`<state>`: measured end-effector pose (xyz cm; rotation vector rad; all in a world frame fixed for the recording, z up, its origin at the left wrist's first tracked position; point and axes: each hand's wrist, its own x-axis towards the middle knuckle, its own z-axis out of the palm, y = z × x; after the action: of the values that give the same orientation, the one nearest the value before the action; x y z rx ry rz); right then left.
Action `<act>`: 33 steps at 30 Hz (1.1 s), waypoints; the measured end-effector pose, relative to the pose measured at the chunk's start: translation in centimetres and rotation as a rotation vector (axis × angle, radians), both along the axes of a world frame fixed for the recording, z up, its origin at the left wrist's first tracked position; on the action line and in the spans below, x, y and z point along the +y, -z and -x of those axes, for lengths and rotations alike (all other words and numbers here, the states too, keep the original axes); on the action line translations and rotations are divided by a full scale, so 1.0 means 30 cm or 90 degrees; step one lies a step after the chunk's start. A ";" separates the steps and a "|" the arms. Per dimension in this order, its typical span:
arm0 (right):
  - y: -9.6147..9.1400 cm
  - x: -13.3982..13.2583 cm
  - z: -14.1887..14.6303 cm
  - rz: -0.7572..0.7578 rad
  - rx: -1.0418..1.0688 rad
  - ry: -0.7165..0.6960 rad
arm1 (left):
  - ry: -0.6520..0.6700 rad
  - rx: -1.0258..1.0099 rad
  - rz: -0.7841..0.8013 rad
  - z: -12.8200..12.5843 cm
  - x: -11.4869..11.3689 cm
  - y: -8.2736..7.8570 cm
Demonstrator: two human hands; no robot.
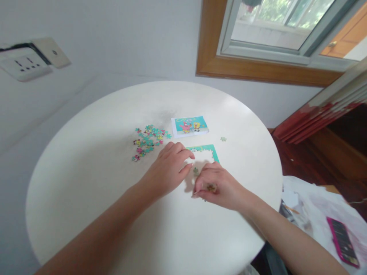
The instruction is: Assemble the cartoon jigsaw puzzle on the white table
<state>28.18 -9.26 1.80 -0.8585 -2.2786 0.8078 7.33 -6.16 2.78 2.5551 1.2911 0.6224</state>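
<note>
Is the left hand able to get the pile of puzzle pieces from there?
Probably yes: the pile of puzzle pieces lies close to the left hand, and nothing seems to stand between them on the table.

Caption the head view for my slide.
Left hand and right hand at a partly built puzzle, loose pieces and picture card nearby.

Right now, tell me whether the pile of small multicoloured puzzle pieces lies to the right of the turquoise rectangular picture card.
No, the pile lies to the left of the card on the round white table.
</note>
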 end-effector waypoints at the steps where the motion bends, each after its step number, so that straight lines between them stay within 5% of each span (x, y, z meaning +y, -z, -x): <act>1: -0.009 0.007 -0.014 0.023 0.045 0.023 | 0.003 0.001 0.001 -0.001 0.000 0.000; 5: -0.028 0.049 -0.086 0.107 0.132 0.250 | 0.027 0.003 0.009 -0.013 -0.006 -0.003; 8: -0.017 0.076 -0.121 0.103 0.078 0.325 | 0.055 0.012 0.025 -0.032 -0.016 -0.003; 15: 0.012 0.094 -0.100 0.047 -0.082 0.323 | 0.091 0.041 0.037 -0.067 -0.032 0.015; 33: 0.026 0.092 -0.062 0.003 -0.172 0.297 | 0.084 0.069 0.048 -0.061 -0.029 0.017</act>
<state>30.04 -6.49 1.02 -1.5037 -2.1592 0.5077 9.16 -7.02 2.26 2.6170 1.1425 0.4074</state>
